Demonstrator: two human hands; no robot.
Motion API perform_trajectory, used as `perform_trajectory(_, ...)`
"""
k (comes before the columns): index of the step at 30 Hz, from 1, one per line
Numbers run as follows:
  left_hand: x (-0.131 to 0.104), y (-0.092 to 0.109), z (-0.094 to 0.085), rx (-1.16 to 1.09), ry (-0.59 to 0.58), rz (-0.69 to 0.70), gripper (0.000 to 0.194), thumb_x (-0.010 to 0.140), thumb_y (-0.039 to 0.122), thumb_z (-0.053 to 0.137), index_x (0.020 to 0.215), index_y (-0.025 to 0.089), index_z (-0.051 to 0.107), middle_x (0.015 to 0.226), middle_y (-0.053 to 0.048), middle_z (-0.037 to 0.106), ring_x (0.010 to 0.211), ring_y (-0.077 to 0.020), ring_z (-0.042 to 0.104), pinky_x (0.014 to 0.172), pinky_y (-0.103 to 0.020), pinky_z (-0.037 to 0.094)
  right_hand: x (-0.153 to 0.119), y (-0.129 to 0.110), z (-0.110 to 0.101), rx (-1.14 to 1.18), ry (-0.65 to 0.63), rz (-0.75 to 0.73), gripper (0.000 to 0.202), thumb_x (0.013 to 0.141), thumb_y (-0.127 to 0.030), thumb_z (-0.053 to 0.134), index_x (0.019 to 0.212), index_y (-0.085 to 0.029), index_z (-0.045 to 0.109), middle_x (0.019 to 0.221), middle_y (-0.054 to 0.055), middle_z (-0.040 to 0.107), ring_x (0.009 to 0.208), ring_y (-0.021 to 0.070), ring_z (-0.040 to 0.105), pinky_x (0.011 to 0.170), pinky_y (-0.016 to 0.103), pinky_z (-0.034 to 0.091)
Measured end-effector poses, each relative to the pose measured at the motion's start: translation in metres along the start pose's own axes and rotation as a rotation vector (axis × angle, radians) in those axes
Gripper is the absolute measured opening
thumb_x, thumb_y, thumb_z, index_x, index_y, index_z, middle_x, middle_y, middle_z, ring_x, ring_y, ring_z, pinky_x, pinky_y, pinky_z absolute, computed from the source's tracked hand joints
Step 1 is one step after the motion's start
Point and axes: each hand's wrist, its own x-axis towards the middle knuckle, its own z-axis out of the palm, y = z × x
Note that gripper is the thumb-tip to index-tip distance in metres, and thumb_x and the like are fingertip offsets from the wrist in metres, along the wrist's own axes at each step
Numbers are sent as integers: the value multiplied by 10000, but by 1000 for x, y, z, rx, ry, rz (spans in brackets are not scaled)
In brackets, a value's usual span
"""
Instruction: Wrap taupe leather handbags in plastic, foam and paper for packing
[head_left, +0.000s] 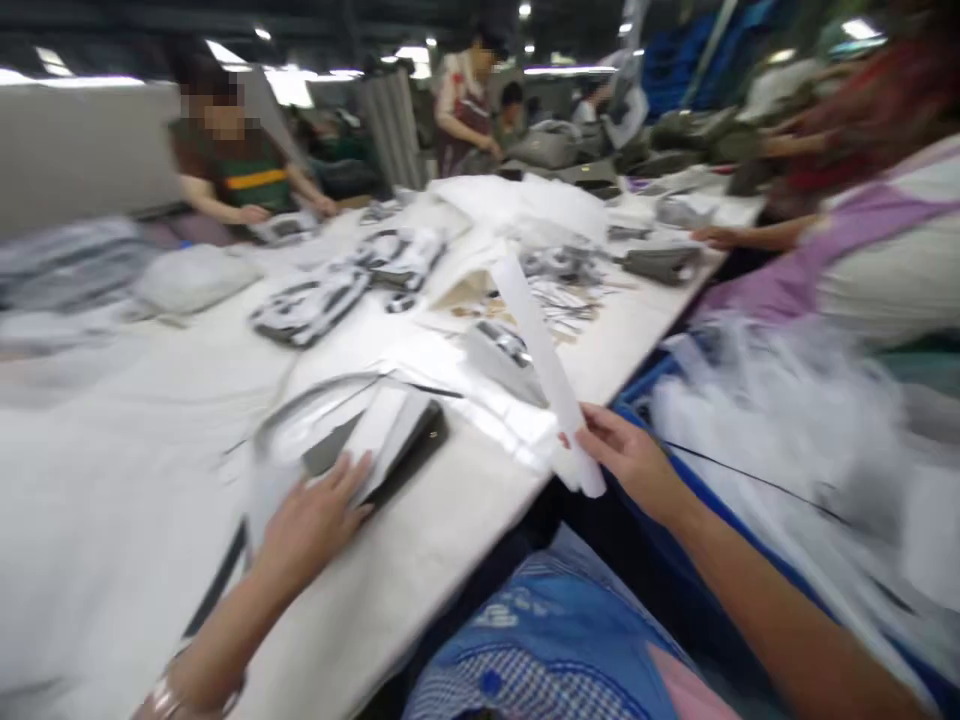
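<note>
At the near table edge, my left hand [311, 520] grips the side of a dark grey bag [420, 440], its fingers over a white sheet [390, 420] lying on the bag. A strap curves around behind it, partly covered by clear plastic. Beyond the table's edge, my right hand [622, 455] is closed on a long white paper strip [536, 340], which slants up and to the left. The strip passes in front of another grey piece in clear wrapping [502, 360] on the table.
A blue bin [682, 460] heaped with crumpled clear plastic [772, 420] stands at my right. Black-and-white wrapped straps [315, 300], loose small parts [566, 305] and a white sheet pile [525, 205] lie farther along the table. Several people work around it, one close at the right.
</note>
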Motion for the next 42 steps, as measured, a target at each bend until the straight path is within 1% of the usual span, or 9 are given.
perform_trajectory(2,-29,-14,-2,3,-65,-51,538,948,271,568,1457,197,408,1447,-193,502,1183,-317,617,962,-458,521,22,-1,29,-158,-82,-56,469,842,-473,701,1245,-252,604,1007,65,730,963,270,688,896,434,533)
perform_trajectory(5,-35,-15,9,1,-33,-105,567,959,218,524,1494,195,336,1523,-208,399,1329,-325,499,1020,-467,481,48,-6,81,-303,-206,-189,442,887,-477,630,1255,-240,566,1041,80,725,972,288,697,876,448,541)
perform_trajectory(11,-36,-8,25,-64,63,-73,570,967,194,502,1501,190,305,1541,-233,353,1379,-349,431,1049,-529,439,110,-17,166,-808,-140,-469,339,924,-390,543,1206,-207,581,1089,87,709,953,275,675,846,393,524)
perform_trajectory(16,-39,-10,26,-86,97,-82,562,969,192,497,1499,179,311,1540,-240,349,1389,-358,414,1053,-544,428,167,-24,203,-952,-488,-615,299,846,-359,672,1115,-231,695,1167,65,714,1084,279,648,971,417,484)
perform_trajectory(19,-38,-10,24,-99,90,-89,543,975,200,487,1494,186,328,1539,-236,354,1388,-349,418,1041,-540,441,184,-18,214,-941,-748,-668,361,718,-280,776,1077,-288,737,1274,-6,682,1216,249,598,1052,367,446)
perform_trajectory(23,-40,-14,14,-115,64,-94,501,1001,271,473,1483,201,357,1547,-208,355,1397,-317,414,1057,-517,435,188,-3,214,-944,-896,-695,394,783,-329,713,1174,-276,714,1305,23,666,1227,253,597,1071,388,434)
perform_trajectory(32,-42,-19,-16,-156,-80,-139,514,999,155,393,1503,224,322,1534,-109,418,1401,-281,411,1076,-512,413,171,7,206,-1079,-888,-714,664,793,-484,719,1395,-250,564,1357,141,606,1241,379,528,1065,539,383)
perform_trajectory(36,-45,-11,-4,-135,-84,-165,499,1008,178,399,1499,234,330,1580,-121,333,1450,-287,323,1121,-545,344,166,13,206,-1105,-924,-729,643,807,-439,719,1387,-208,563,1415,165,553,1369,419,391,1120,629,250)
perform_trajectory(42,-58,-1,16,-73,-23,-225,606,979,80,351,1539,284,244,1603,-107,282,1487,-284,229,1179,-597,193,156,2,205,-1109,-912,-834,563,850,-443,678,1321,-142,616,1273,187,644,1161,364,574,1056,529,387)
